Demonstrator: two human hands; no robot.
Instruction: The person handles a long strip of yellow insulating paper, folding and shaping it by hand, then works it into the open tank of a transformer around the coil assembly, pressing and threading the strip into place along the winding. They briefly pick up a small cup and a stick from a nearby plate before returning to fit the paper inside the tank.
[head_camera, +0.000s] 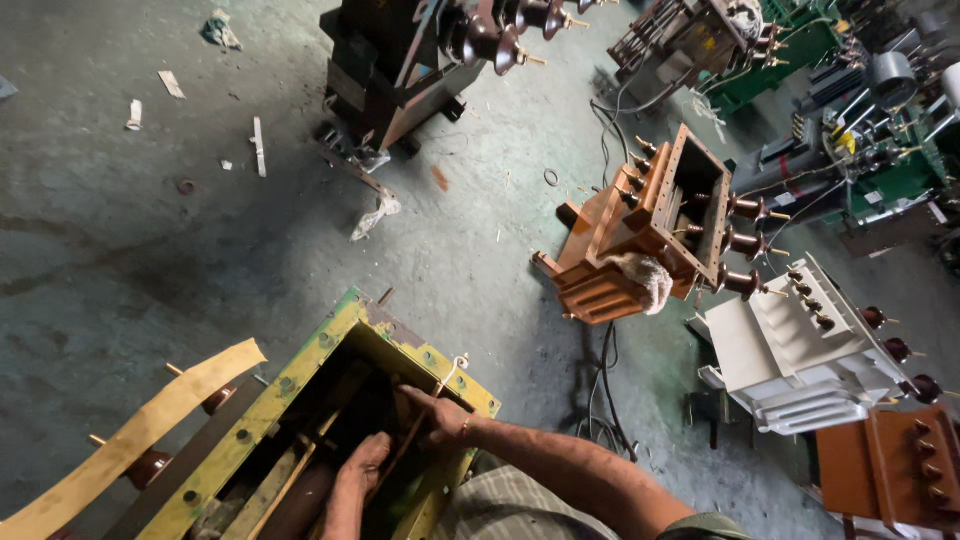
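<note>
fingers of the left hand (362, 462) are curled together down inside the open tank (300, 400), pressing on a dark part of the core assembly (330, 440) there; what exactly they clamp is hidden in shadow. right hand (436, 415) reaches in from the far rim, fingers bent over a thin rod or lead, seemingly gripping it. the assembly sits deep in the yellow-green flanged tank just below the camera. it looks heavy, rigid and greasy, so probably best held by its frame bars, not the leads. a tan strip (140, 430) hangs off the tank's left side. farther off on the concrete floor (150, 250) stand an orange tank (650, 230) and a white transformer (800, 350).
</note>
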